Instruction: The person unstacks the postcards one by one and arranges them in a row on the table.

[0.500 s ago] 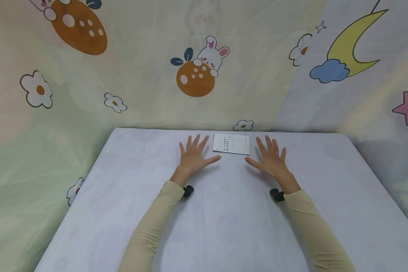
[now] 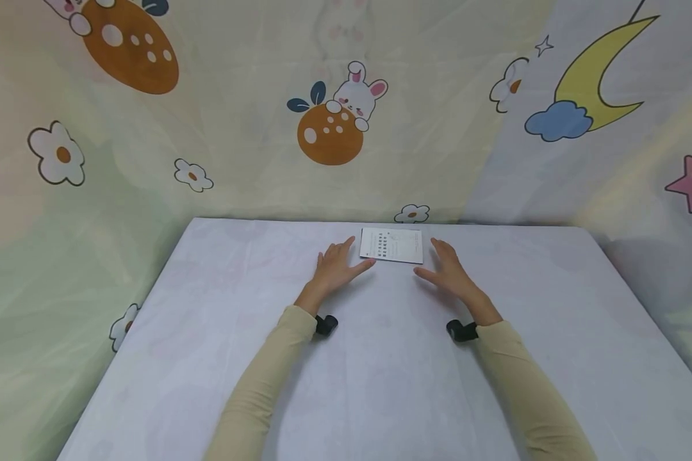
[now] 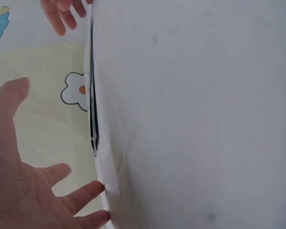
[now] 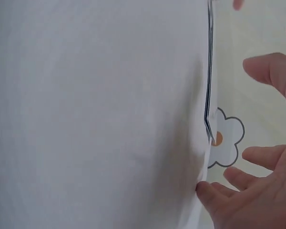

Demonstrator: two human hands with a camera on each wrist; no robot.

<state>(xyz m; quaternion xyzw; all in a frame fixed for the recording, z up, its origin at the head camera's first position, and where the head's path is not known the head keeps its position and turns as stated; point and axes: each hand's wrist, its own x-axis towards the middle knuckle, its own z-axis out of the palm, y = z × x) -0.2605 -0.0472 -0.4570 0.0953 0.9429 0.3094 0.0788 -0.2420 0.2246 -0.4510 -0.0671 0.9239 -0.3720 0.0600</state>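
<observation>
Printed card (image 2: 391,245) lying flat at the desk's (image 2: 207,358) 12 o'clock edge. Left hand (image 2: 333,269) at its 9 o'clock, right hand (image 2: 450,272) at 3 o'clock, fingers relaxed, gripping nothing. Advisable: slide fingertips under opposite edges evenly.

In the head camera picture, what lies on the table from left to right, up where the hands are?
Left hand → white printed card → right hand. Both hands rest open on the pale table cover, one on each side of the card.
</observation>
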